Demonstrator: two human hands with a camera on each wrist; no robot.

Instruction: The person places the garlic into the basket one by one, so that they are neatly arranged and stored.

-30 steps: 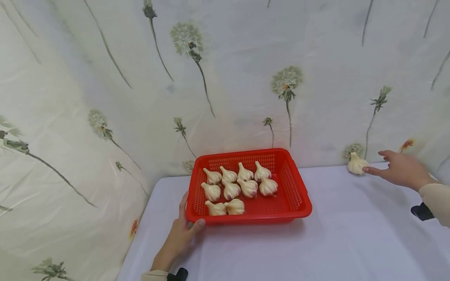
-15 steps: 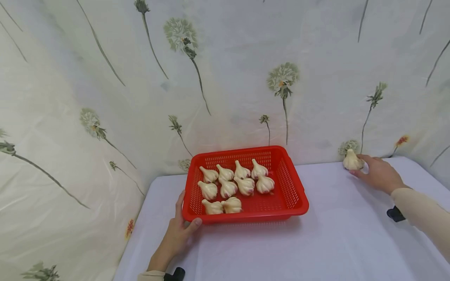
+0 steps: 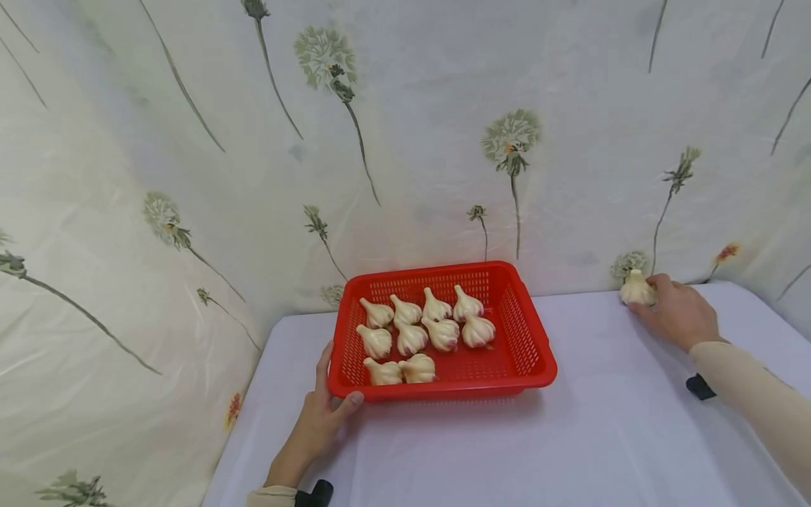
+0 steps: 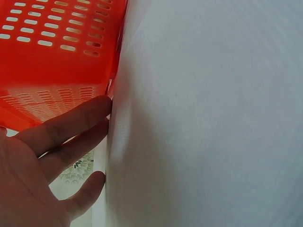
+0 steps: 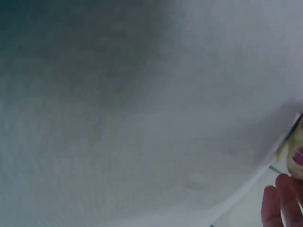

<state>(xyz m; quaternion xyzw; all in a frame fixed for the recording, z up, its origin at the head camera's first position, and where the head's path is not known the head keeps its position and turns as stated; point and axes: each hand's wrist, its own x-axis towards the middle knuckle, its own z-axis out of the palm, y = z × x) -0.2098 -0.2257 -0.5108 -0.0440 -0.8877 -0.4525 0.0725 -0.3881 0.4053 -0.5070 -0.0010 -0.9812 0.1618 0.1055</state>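
Note:
A red plastic basket (image 3: pixel 443 394) stands on the white-covered table with several garlic bulbs (image 3: pixel 413 339) in loose rows, mostly in its left and middle part. At its front left corner rests my left hand (image 3: pixel 319 415), thumb along the front rim and fingers extended along the left side. In the left wrist view, fingers (image 4: pixel 75 123) of that hand lie nearly straight beside the basket wall (image 4: pixel 52 61). Far right, my right hand (image 3: pixel 684 313) holds a single garlic bulb (image 3: pixel 636 289) between thumb and fingers. Only a sliver of that bulb (image 5: pixel 297 151) shows in the right wrist view.
Behind the table hangs a pale curtain (image 3: pixel 418 141) printed with dandelions, meeting the table's back edge. More of it drapes at the left. White cloth (image 3: pixel 494 451) covers the table in front of the basket and between basket and right hand.
My right hand has moved left to the lone garlic bulb and taken hold of it. The left hand stays at the basket corner. The head view has shifted slightly.

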